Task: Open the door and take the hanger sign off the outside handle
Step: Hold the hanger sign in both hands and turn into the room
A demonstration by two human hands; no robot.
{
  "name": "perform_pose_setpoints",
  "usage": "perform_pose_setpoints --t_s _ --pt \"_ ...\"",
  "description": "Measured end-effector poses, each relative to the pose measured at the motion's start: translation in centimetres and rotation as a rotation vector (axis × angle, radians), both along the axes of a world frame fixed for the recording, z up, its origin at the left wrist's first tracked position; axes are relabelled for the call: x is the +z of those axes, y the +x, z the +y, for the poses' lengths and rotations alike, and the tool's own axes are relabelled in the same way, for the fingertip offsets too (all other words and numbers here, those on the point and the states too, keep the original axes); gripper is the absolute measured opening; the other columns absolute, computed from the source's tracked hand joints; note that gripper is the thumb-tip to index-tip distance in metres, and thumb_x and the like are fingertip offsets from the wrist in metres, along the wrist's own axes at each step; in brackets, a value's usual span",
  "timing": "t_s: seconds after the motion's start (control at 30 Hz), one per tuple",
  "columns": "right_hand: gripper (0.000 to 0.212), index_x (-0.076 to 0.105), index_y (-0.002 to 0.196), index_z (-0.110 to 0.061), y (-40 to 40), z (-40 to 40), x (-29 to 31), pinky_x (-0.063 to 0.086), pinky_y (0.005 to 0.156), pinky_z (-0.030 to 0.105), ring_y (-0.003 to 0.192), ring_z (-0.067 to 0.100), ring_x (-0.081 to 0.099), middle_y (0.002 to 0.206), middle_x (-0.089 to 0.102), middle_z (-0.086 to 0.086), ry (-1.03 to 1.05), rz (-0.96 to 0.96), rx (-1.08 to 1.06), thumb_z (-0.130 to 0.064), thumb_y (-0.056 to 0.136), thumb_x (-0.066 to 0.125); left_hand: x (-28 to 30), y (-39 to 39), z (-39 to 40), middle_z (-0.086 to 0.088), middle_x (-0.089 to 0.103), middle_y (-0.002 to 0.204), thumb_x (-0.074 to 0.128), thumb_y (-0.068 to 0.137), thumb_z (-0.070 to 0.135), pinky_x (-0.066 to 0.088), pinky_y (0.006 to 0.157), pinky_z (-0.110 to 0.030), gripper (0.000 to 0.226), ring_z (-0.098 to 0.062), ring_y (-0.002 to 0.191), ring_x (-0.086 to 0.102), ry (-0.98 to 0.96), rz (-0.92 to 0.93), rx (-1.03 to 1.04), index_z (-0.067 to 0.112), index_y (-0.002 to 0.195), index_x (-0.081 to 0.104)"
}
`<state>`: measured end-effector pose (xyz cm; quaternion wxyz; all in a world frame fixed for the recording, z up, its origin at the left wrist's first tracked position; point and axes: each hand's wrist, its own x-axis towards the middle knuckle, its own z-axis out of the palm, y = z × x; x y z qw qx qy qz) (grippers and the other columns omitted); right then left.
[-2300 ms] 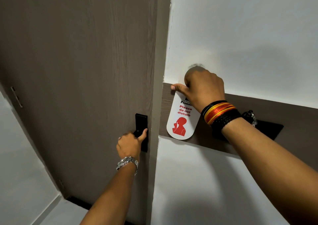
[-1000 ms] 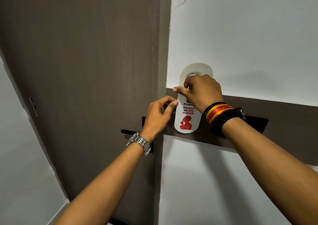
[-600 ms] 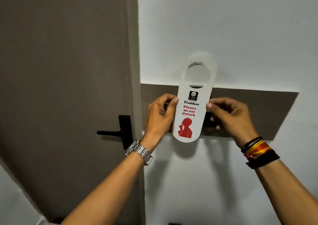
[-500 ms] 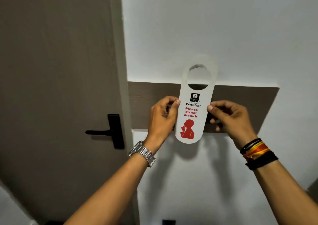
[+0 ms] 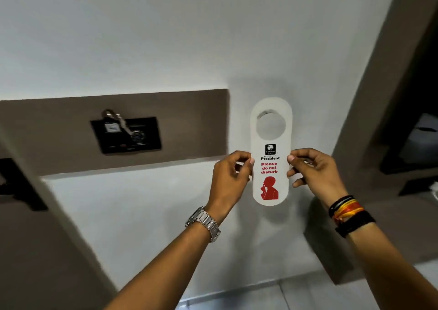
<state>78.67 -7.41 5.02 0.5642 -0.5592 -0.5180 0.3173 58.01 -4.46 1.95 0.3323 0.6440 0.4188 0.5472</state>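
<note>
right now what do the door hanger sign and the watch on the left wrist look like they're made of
Hanger sign: looks like matte white card or thin plastic. It stays flat and stiff though pinched only at its edges, and shows no gloss. Which of the two is unclear.

Watch: seems polished metal, likely steel. Its silver links catch bright highlights.
</note>
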Motion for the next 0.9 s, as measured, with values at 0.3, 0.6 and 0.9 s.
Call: perform_pose_setpoints --t_s 0.3,0.6,0.9 --pt "0.008 0.068 0.095 -0.006 19.7 -3.6 -10.4 0.058 0.050 0.024 0.062 0.012 0.072 0.077 0.077 0.000 -0.224 0.010 -0.190 -0.013 0.096 0.065 -9.8 21.1 -0.8 0.004 0.080 0.115 0.070 0.099 0.033 0.068 0.081 -0.036 0.020 -0.015 0.092 0.078 -0.261 0.076 -0.132 0.021 0.114 0.075" --pt "0.011 0.065 0.087 -0.007 30.2 -4.9 -23.5 0.055 0.065 0.035 0.074 0.030 0.064 0.092 0.068 0.021 -0.568 0.276 -0.465 -0.012 0.097 0.064 -20.6 35.2 -0.4 0.001 0.081 0.108 0.071 0.097 0.031 0.062 0.097 -0.040 0.021 -0.022 0.098 0.077 -0.716 0.202 -0.318 0.022 0.115 0.078" --pt "0.021 0.059 0.073 -0.007 35.8 0.7 -30.8 0.046 0.045 0.023 0.047 0.020 0.047 0.060 0.057 0.011 -0.852 0.323 -0.579 -0.008 0.094 0.062 -26.8 40.5 3.3 -0.007 0.080 0.120 0.062 0.101 0.034 0.060 0.102 -0.048 0.028 -0.028 0.107 0.078 -1.028 0.161 -0.447 0.020 0.121 0.075"
